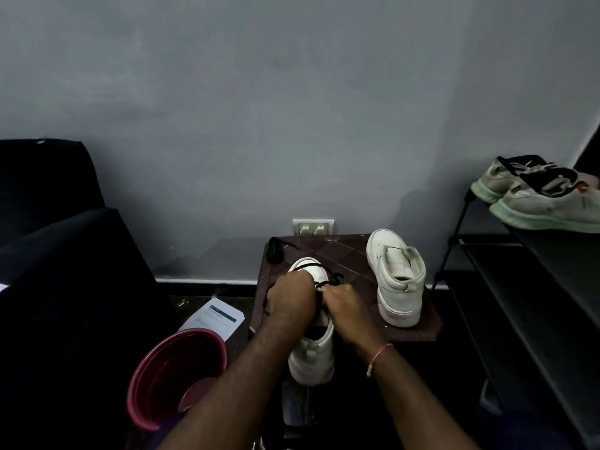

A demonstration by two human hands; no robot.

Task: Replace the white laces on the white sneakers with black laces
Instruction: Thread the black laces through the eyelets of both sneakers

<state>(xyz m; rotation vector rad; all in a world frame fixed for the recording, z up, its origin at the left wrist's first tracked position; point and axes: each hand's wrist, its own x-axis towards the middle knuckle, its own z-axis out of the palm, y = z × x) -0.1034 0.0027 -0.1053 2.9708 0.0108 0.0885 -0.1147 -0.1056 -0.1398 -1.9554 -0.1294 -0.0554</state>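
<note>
Left hand (290,298) and right hand (345,311) hold black lace (329,281) atop near sneaker (313,352).

Desk (344,254) sits against the wall, socket (313,227) behind it. On desk: near sneaker (311,352) left-centre, heel overhanging the front edge; second sneaker (397,277) to its right, apart; lace bundle (274,250) at back-left corner. Lace (329,280) lies over near sneaker's toe. Bucket (175,375) on floor front-left, paper (214,316) behind it. Rack (532,287) on the right, shoe pair (535,193) on top.

The left hand (290,297) and right hand (347,311) are seen bare, as are 2 forearms (233,384). A thin pink-red thread band (378,356) is worn round the right wrist (363,343), 1 paler end showing.
</note>
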